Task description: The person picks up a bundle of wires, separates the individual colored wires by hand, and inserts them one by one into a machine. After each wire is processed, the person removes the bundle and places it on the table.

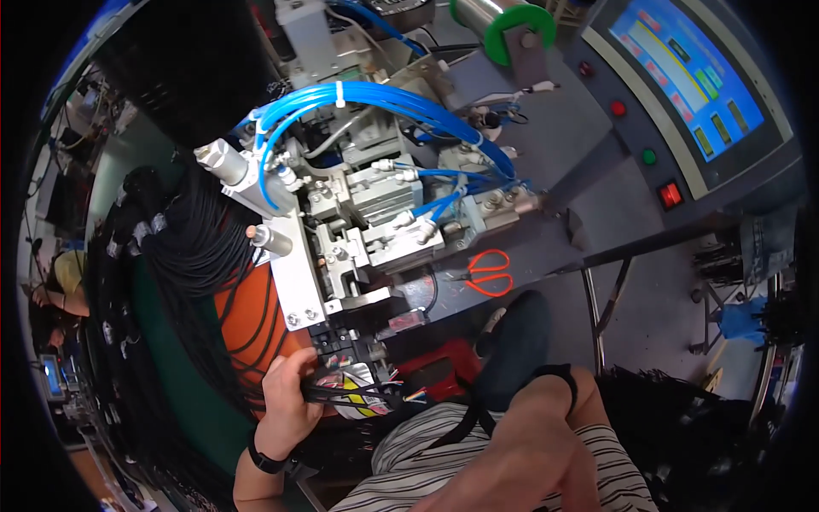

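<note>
Near the front left corner of the machine, my left hand [290,394] is closed around a few black cables [345,394]. Their stripped ends fan out into thin coloured wires [415,397] toward the right. Behind the cables lies a white and yellow wrapper [363,391]. My right hand [533,456] is close to the view, bent back toward the lower edge over my striped shirt; its fingers are blurred and partly cut off. Whether it holds anything does not show.
A metal clamping machine [375,218] with blue air hoses [367,92] fills the middle. Orange-handled scissors [489,273] lie on its bench edge. Black cable bundles [196,230] hang over an orange surface [247,316] at left. A control screen [691,77] stands right.
</note>
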### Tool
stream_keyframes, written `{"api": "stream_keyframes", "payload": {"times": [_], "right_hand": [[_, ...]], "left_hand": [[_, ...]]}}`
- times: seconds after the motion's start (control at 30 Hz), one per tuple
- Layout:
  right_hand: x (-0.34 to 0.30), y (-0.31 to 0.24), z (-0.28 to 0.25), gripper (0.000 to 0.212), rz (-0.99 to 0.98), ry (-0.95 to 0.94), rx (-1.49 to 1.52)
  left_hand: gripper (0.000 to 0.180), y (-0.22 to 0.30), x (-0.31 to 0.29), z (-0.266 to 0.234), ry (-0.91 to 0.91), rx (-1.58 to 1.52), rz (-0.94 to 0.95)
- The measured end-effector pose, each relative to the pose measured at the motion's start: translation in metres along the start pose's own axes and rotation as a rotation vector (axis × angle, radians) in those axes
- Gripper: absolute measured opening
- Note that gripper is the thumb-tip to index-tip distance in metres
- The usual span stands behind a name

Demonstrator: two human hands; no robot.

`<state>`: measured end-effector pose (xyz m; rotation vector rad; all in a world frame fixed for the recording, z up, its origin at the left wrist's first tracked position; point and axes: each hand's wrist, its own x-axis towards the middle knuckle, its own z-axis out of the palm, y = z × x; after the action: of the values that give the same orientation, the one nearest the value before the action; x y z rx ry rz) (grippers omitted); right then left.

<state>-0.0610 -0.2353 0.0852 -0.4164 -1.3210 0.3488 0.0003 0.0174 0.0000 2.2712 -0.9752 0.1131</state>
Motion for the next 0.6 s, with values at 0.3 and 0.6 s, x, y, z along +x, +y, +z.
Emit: {"api": "stream_keyframes", "payload": {"times": [0.3, 0.6], "right_hand": [[-0.009, 0.004, 0.021, 0.062, 0.044, 0.373, 0.142], [-0.077, 0.065, -0.009, 0.019, 0.481, 1.427, -0.552]], "left_hand": [[0.036, -0.007, -0.007, 0.003, 0.071, 0.009, 0.146], [0.038, 0.01, 0.0, 0.003, 0.02, 0.005, 0.239]]}}
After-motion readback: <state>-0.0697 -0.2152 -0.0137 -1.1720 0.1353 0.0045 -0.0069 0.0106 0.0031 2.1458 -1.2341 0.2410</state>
